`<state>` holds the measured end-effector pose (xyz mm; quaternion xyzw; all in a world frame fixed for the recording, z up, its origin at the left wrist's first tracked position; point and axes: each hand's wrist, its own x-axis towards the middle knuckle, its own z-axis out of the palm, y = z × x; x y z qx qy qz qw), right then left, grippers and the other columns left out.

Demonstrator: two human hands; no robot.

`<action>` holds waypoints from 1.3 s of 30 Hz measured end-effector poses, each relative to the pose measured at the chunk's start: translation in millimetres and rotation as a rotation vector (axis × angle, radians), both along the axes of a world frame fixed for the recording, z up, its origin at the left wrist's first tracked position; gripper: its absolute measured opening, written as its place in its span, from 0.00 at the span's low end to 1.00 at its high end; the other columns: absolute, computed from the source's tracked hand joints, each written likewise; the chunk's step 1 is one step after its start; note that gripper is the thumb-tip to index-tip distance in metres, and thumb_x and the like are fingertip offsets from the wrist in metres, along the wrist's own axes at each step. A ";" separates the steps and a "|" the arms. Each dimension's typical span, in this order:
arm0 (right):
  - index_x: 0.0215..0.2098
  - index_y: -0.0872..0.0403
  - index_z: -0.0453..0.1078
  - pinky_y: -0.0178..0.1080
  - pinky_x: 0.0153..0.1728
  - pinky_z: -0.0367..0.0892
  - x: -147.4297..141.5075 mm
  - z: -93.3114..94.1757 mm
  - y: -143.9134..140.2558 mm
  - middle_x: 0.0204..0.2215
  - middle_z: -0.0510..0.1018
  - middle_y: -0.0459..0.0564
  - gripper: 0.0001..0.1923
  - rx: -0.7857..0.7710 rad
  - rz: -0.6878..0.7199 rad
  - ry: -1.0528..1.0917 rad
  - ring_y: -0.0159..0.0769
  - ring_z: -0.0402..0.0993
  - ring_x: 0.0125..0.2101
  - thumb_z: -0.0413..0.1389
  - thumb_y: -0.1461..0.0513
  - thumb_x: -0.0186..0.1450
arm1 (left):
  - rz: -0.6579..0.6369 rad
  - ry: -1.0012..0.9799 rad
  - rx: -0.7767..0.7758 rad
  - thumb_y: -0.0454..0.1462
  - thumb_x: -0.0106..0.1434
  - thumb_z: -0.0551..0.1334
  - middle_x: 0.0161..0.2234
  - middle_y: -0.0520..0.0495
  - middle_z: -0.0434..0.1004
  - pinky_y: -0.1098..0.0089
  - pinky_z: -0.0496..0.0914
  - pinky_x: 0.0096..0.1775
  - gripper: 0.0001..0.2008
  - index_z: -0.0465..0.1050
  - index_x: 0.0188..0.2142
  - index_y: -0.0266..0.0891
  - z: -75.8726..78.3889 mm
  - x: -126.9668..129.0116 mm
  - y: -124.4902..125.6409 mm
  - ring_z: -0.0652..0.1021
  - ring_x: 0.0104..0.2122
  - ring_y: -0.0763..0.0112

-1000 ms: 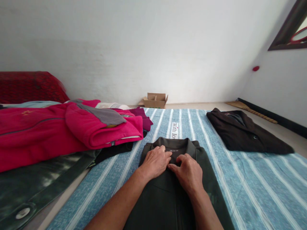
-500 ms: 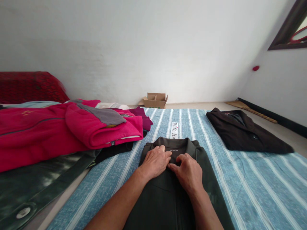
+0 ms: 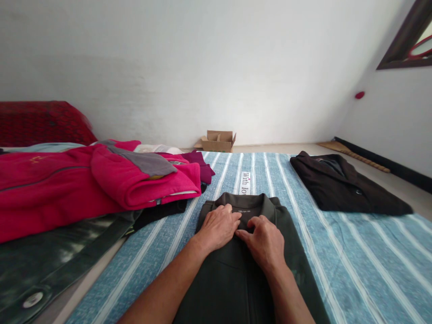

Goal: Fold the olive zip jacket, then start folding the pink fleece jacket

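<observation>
Both hands' grip (image 3: 240, 228) on dark shirt (image 3: 236, 279)

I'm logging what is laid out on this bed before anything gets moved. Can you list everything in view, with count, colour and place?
Collared garment: one, dark olive, flat on the sheet at near centre, under both hands.
Sheet: one, blue with white stripes, covering the bed.
Folded jacket: one, dark brown, far right on the sheet.
Fleece jacket: one, pink with a grey patch, piled at left.
Maroon cloth: one, behind the fleece.
Glossy coat: one, dark green, near left.
Cardboard box: one, brown, open, on the floor by the far wall.
Left hand: on the collar area.
Right hand: beside it, fingers pinching the fabric.
</observation>
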<state>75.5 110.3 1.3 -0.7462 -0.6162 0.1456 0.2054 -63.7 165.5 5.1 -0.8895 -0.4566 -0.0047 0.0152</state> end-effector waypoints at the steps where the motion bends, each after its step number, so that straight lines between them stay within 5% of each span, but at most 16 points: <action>1: 0.29 0.50 0.70 0.35 0.25 0.50 -0.1 -0.1 0.1 0.30 0.73 0.44 0.12 0.000 -0.001 -0.001 0.35 0.70 0.31 0.59 0.50 0.55 | 0.002 0.001 -0.001 0.40 0.65 0.49 0.35 0.46 0.67 0.66 0.67 0.33 0.15 0.71 0.45 0.49 0.2 0.1 -0.1 0.72 0.36 0.62; 39: 0.30 0.50 0.71 0.35 0.25 0.53 -0.5 2.6 0.4 0.31 0.73 0.44 0.13 -0.009 0.004 -0.023 0.36 0.72 0.32 0.58 0.50 0.56 | 0.021 -0.019 -0.019 0.41 0.65 0.49 0.36 0.46 0.68 0.67 0.68 0.36 0.15 0.71 0.46 0.48 0.9 0.7 -0.4 0.72 0.37 0.64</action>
